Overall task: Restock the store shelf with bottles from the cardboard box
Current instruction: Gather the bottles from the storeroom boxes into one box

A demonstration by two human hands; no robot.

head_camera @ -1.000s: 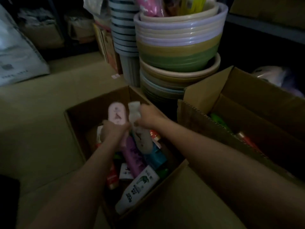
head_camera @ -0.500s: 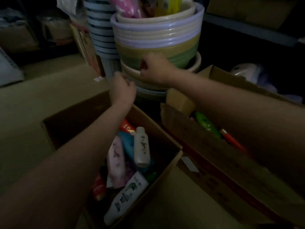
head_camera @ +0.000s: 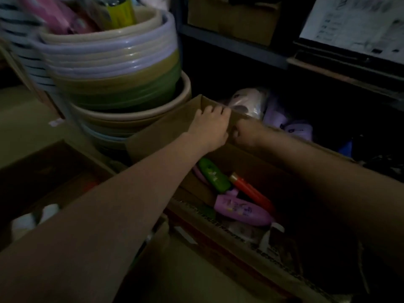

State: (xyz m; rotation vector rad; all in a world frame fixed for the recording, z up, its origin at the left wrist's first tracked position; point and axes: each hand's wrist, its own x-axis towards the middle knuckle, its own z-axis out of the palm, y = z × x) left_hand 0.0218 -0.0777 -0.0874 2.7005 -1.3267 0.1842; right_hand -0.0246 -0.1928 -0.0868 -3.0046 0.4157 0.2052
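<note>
Dim light, fast blur on the far left. Both my arms reach out over the open cardboard box (head_camera: 218,224) on the right.

Left hand (head_camera: 211,125): fingers curled over the top edge of the box's far flap (head_camera: 175,125), gripping it. Right hand (head_camera: 246,133): just beside the left, at the same flap edge, knuckles up; too dark and smeared to say whether it grips the flap or is merely clenched. I cannot tell.

Contents of this box, seen between my forearms: a green bottle (head_camera: 213,174) lying toward the far side, a red bottle (head_camera: 250,192) with a gold cap just right of it, a purple bottle (head_camera: 240,211) lying nearer, and a white bottle (head_camera: 272,235) at the near right, partly in shadow. All lie on their sides or tilted; none is in either hand.

A second cardboard box (head_camera: 54,169) stands at the near left, mostly hidden under my left forearm; something white (head_camera: 32,219) shows inside it.

Far left: a stack of plastic basins (head_camera: 113,68), lilac, cream and green. Far right: the dark shelf (head_camera: 251,49), with pale wrapped packs (head_camera: 249,103) on its low level behind the flap.
</note>
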